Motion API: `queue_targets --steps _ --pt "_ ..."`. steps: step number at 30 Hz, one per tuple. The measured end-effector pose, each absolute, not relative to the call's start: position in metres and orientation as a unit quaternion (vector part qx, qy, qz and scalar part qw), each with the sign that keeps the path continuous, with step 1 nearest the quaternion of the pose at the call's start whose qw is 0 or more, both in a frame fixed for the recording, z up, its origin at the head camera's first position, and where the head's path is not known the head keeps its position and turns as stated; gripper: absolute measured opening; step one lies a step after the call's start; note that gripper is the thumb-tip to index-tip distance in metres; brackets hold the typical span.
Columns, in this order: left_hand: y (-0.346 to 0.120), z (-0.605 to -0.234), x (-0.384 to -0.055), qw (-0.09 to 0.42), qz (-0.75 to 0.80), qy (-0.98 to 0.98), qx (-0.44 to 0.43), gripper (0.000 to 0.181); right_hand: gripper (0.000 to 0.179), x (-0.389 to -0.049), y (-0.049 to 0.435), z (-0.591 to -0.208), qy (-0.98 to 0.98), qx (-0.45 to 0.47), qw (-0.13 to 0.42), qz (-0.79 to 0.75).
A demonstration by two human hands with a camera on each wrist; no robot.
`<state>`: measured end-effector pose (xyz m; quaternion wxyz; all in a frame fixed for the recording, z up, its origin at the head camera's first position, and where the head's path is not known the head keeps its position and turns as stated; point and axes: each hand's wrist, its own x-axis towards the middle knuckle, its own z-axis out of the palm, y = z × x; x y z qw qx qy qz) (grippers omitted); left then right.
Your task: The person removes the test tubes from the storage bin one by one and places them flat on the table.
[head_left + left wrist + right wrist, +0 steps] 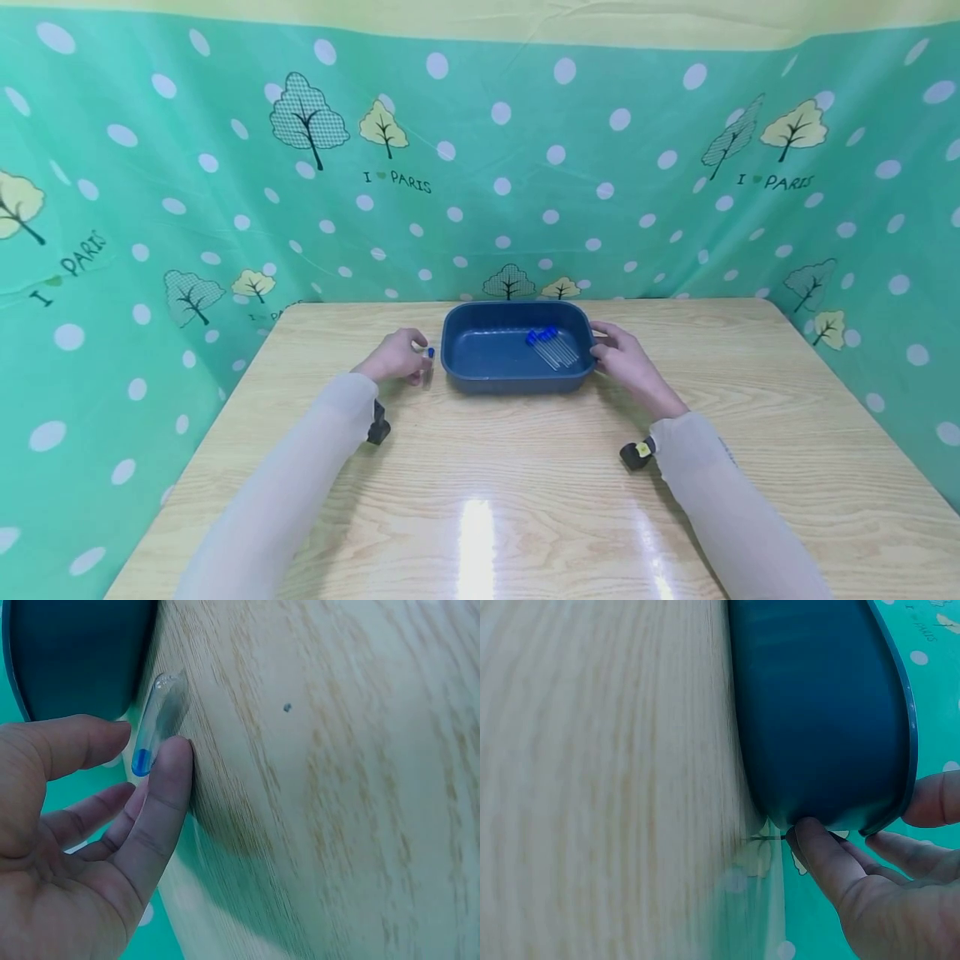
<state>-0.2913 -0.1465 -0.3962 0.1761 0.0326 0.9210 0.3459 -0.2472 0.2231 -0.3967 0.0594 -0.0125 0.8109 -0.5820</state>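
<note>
The left hand (393, 357), the nearer one, has its fingers curved and a little apart around the tube (154, 720); whether any fingertip touches it cannot be told. The tube lies just beyond the fingertips' left-hand side of the basin (480, 385), its long axis running roughly away from the person, blue end farthest. More blue-ended tubes (557, 352) lie inside the basin, toward its right end, where the right hand (626, 360) grips the rim.
</note>
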Motion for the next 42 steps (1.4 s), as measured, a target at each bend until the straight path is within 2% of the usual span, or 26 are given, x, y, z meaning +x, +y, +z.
queue_targets --steps 18,42 --pt "-0.146 -0.389 -0.291 0.164 0.340 0.925 0.046 0.047 0.051 -0.251 0.222 -0.400 0.813 -0.006 0.060 -0.580" --pt "-0.123 -0.348 -0.292 0.117 0.295 0.943 0.104 0.036 0.052 -0.250 0.224 -0.399 0.811 -0.005 0.060 -0.583"
